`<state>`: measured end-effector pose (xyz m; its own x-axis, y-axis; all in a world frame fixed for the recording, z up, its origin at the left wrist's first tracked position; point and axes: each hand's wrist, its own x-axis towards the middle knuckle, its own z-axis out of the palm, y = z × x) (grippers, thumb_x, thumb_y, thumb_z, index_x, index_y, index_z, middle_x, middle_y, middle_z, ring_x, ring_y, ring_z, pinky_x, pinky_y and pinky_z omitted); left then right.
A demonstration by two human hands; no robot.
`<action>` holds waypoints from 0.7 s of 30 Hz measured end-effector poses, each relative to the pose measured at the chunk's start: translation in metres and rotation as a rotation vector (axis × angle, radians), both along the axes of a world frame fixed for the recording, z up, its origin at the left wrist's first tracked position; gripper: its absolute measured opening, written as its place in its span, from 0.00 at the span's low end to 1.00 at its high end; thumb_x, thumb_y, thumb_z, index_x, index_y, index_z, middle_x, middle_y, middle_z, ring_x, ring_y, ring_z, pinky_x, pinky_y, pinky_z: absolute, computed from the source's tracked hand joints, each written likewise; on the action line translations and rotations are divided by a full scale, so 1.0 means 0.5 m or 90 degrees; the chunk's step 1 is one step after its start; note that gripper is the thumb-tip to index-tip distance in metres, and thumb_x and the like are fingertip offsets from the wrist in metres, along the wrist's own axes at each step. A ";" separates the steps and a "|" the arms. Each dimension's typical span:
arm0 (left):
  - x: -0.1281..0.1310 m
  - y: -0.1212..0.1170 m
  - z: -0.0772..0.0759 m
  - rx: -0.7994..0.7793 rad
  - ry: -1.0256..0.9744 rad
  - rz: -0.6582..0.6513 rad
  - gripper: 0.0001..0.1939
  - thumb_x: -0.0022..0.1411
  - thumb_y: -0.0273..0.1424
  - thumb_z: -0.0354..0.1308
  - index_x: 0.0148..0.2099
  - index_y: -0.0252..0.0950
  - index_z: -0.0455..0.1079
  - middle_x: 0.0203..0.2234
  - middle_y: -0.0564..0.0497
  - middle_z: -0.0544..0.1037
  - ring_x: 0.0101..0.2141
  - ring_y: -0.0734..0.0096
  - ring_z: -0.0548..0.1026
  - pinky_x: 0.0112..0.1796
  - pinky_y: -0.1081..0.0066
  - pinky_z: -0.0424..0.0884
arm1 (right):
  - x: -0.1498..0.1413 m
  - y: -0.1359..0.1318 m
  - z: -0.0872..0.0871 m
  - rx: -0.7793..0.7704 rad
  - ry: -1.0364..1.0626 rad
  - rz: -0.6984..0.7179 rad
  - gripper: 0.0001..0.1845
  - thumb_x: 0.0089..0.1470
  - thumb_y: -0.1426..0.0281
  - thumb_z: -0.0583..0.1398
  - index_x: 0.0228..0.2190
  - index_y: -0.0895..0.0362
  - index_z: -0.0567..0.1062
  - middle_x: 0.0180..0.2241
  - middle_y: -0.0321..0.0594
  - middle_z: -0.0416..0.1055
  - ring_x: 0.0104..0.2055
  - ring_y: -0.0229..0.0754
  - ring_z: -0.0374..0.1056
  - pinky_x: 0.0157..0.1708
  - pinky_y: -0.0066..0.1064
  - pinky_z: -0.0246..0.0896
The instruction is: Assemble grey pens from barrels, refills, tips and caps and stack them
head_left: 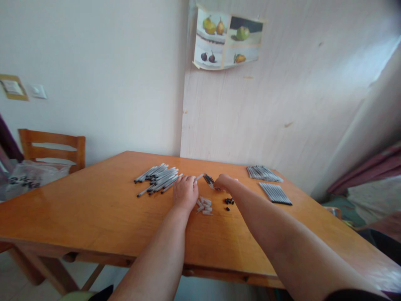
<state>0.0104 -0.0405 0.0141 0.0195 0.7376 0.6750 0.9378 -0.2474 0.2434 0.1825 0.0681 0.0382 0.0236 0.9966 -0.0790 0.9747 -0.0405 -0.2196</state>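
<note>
My left hand (185, 193) is closed around a clear pen barrel (199, 177), whose end sticks out past the fingers to the right. Just across from it, my right hand (223, 182) reaches down with bent fingers beside a small bundle of dark pen refills (208, 180). Its fingertips are pinched, and what is in them is hidden. Nearer to me lie several translucent pen caps (205, 206), between my forearms. Several small black plugs (229, 201) lie close to my right wrist.
A loose heap of pens (161, 177) with dark ends lies left of my left hand. Two flat rows of pens, a farther row (265, 173) and a nearer row (275, 193), lie at the right of the wooden table (103, 213). A chair (53, 144) stands at the left.
</note>
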 end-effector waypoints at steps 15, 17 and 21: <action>-0.002 0.003 -0.004 0.014 -0.012 -0.015 0.09 0.66 0.30 0.49 0.41 0.38 0.71 0.37 0.45 0.76 0.41 0.58 0.70 0.44 0.61 0.61 | 0.075 -0.066 0.042 0.036 0.345 -0.023 0.08 0.49 0.75 0.60 0.20 0.60 0.71 0.17 0.43 0.71 0.19 0.37 0.67 0.19 0.24 0.58; -0.002 0.003 -0.004 0.013 -0.012 -0.012 0.09 0.66 0.29 0.49 0.42 0.38 0.70 0.37 0.45 0.77 0.41 0.58 0.70 0.44 0.61 0.61 | 0.093 -0.087 0.046 0.101 0.407 -0.022 0.04 0.49 0.75 0.58 0.26 0.60 0.73 0.19 0.39 0.71 0.19 0.34 0.65 0.19 0.23 0.56; -0.004 0.005 -0.005 0.012 -0.018 -0.006 0.09 0.66 0.29 0.49 0.43 0.38 0.70 0.37 0.45 0.77 0.41 0.58 0.70 0.44 0.61 0.62 | 0.133 -0.130 0.042 0.212 0.605 -0.032 0.10 0.49 0.72 0.57 0.35 0.60 0.75 0.21 0.36 0.70 0.20 0.33 0.62 0.20 0.23 0.56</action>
<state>0.0085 -0.0380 0.0118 0.0070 0.7247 0.6890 0.9284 -0.2606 0.2647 0.2488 0.0030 0.0589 0.1379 0.9711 0.1948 0.3888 0.1279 -0.9124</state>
